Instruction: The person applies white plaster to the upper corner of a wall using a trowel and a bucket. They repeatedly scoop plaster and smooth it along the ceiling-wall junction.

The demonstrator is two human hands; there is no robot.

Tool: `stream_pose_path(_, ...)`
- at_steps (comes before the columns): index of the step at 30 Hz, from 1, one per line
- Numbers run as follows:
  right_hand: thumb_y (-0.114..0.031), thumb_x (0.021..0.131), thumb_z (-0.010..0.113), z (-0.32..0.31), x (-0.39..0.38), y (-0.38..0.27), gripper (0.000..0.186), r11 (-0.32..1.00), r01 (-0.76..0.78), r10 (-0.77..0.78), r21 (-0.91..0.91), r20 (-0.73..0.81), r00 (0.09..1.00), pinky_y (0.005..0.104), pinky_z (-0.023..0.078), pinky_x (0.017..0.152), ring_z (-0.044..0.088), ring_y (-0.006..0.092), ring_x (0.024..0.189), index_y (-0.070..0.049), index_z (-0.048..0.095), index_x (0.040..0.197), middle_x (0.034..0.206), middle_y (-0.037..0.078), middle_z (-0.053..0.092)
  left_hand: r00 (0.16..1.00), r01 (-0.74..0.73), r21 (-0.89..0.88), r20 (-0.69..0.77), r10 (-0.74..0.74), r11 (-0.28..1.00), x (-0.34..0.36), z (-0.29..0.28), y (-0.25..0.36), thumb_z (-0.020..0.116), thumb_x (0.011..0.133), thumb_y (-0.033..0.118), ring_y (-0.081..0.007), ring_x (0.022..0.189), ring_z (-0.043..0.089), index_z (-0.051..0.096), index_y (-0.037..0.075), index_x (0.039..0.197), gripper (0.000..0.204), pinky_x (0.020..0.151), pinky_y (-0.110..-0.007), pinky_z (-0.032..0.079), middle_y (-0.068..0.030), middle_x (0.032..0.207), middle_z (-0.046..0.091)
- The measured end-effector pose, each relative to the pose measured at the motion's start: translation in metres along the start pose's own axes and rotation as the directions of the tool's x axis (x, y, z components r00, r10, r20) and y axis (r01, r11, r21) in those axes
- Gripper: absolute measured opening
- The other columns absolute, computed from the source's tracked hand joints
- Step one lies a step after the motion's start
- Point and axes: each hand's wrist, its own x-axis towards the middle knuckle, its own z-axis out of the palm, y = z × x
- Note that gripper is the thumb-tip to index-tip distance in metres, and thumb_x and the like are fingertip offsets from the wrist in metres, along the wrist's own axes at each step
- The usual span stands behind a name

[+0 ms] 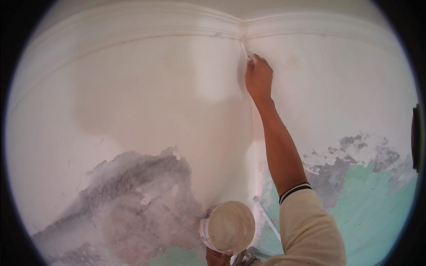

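Note:
My right hand (258, 76) reaches high up at the wall corner, its fingers closed round a slim pale tool (245, 49). The tool's tip rests at the corner line just under the moulding; whether it is a brush or a blade is too small to tell. Low down, my left hand (217, 257) supports a white plastic bucket (205, 231) from below, fingers against its side. The bucket tilts its mouth toward me, and an off-white coating shows inside. Only part of the left hand is visible beneath the bucket.
A white moulding (177, 29) runs along the top of both walls. Bare grey plaster (146, 177) shows at lower left, green old paint (368, 199) at lower right. A pale strip (267, 218) leans behind the bucket. A dark object (417, 137) stands at the right edge.

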Motion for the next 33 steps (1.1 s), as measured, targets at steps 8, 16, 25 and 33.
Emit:
stream_pose_path(8,-0.009,0.101,0.056,-0.005,0.026,0.001,0.016,0.928,-0.174,0.176,0.328,0.024,0.984,0.0407,0.055,0.067,0.074,0.0303,0.071,0.005,0.063,0.096,0.081,0.018,0.073,1.000,0.000,-0.042,-0.002,0.000,0.999,-0.001,0.003,0.003,0.087,0.084,0.032,-0.0321,0.140,0.048,0.023,0.004,0.162,0.104,0.115,-0.047,0.041,-0.0163,0.157,0.042)
stream_pose_path(16,-0.008,0.100,0.057,-0.002,0.040,0.001,0.017,0.947,-0.218,0.210,0.237,0.058,0.976,0.0413,0.056,0.069,0.076,0.0299,0.074,0.007,0.066,0.102,0.084,0.019,0.074,1.000,0.000,-0.059,-0.004,0.000,0.998,-0.003,0.003,0.002,0.087,0.084,0.033,-0.0318,0.140,0.048,0.023,0.003,0.162,0.105,0.115,-0.046,0.041,-0.0163,0.156,0.043)
stream_pose_path(25,-0.011,0.099,0.059,0.004,0.045,0.002,0.018,0.969,-0.229,0.226,0.094,0.039,0.973,0.0424,0.057,0.075,0.076,0.0315,0.077,0.004,0.069,0.101,0.084,0.018,0.076,1.000,-0.007,-0.063,0.002,0.007,0.998,-0.002,-0.001,0.003,0.087,0.083,0.033,-0.0315,0.139,0.049,0.023,0.002,0.161,0.106,0.114,-0.045,0.042,-0.0164,0.156,0.044)
stream_pose_path(33,-0.013,0.097,0.059,0.001,0.042,-0.009,0.019,0.955,-0.288,0.281,0.067,0.094,0.955,0.0410,0.058,0.075,0.076,0.0295,0.071,0.000,0.069,0.088,0.077,0.014,0.075,1.000,-0.023,-0.074,0.006,0.024,0.997,-0.004,-0.005,0.000,0.088,0.082,0.033,-0.0310,0.139,0.049,0.023,0.001,0.161,0.107,0.113,-0.043,0.042,-0.0165,0.155,0.045)
